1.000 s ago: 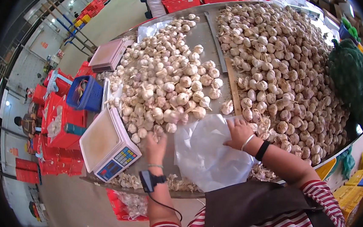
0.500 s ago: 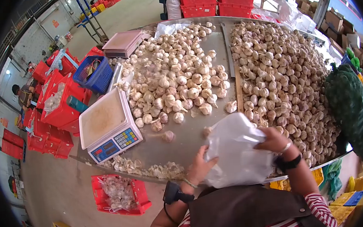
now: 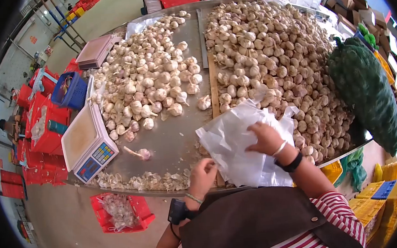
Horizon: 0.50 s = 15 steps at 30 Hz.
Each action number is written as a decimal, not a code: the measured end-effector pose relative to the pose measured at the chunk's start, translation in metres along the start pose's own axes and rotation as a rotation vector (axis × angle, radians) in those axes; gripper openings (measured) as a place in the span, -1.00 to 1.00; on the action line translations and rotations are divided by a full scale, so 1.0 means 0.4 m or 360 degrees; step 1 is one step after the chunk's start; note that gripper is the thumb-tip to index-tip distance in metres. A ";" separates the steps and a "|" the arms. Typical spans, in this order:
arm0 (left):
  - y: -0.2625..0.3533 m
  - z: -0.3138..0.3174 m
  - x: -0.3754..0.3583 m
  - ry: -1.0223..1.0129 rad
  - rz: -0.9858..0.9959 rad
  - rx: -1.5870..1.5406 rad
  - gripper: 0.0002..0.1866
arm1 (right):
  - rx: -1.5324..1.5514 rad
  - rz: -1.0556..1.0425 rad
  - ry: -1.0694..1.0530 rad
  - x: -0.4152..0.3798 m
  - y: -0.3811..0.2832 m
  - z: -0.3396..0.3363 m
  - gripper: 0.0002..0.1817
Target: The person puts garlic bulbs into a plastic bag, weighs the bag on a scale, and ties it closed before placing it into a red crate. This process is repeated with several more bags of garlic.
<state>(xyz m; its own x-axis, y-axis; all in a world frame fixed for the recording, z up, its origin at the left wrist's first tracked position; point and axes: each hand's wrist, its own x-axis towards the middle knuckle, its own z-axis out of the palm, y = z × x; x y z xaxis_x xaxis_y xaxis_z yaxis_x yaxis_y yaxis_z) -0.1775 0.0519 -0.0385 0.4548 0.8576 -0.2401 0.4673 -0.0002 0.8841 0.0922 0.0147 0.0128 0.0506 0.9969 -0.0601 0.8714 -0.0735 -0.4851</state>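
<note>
A white plastic bag (image 3: 235,151) lies spread and crumpled at the table's near edge, partly over the garlic. My right hand (image 3: 269,141) is over it with its fingers apart. At the bag's left edge, my left hand (image 3: 202,178) has its fingers closed in a pinch; what they hold, if anything, is hidden. Pale garlic bulbs (image 3: 150,79) lie loose on the metal table (image 3: 169,142), and one long-stemmed garlic bulb (image 3: 144,154) rests apart from them. A larger garlic heap (image 3: 272,53) is behind the bag, right of a wooden divider (image 3: 213,85).
A digital scale (image 3: 88,142) stands at the left edge, with a second scale (image 3: 97,50) farther back. Garlic skins (image 3: 142,180) line the near edge. A green net sack (image 3: 366,92) bulges at the right. A red crate (image 3: 121,211) sits on the floor below.
The view has shifted right, so the table appears farther left. The bag has gone from bunched up to spread out. My right hand has opened over it; my left fingers have closed.
</note>
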 end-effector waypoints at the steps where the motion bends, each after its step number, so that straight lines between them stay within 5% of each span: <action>1: 0.013 0.008 0.007 0.0000 -0.0008 0.0019 -0.76 | -0.0151 -0.0055 -0.0120 -0.002 0.026 0.057 -0.43; 4: 0.067 0.019 0.025 0.0332 0.0236 0.0136 -0.81 | -0.0170 -0.0141 0.0015 -0.003 0.031 0.128 -0.73; 8: 0.111 0.072 0.052 0.0485 0.0396 0.0207 -0.80 | 0.0241 -0.0248 0.0161 0.006 0.056 0.098 -0.85; 11: 0.160 0.120 0.081 0.0451 0.0856 0.0583 -0.57 | 0.0424 -0.0368 0.0531 -0.016 0.068 0.052 -0.91; 14: 0.154 0.203 0.116 0.0057 0.0996 0.0883 -0.41 | 0.0507 -0.0031 0.0538 -0.070 0.178 0.004 -0.94; 15: 0.146 0.240 0.127 -0.0196 0.0794 0.1097 -0.38 | 0.0752 0.0630 0.0844 -0.104 0.266 -0.007 -0.89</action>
<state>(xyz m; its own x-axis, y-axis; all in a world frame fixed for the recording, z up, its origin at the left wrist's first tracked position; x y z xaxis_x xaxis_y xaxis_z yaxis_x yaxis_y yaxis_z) -0.0546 0.0460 -0.0376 0.7900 0.6121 0.0348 0.5289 -0.7090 0.4665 0.1841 -0.0345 -0.0338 0.6397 0.7663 0.0594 0.4485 -0.3094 -0.8385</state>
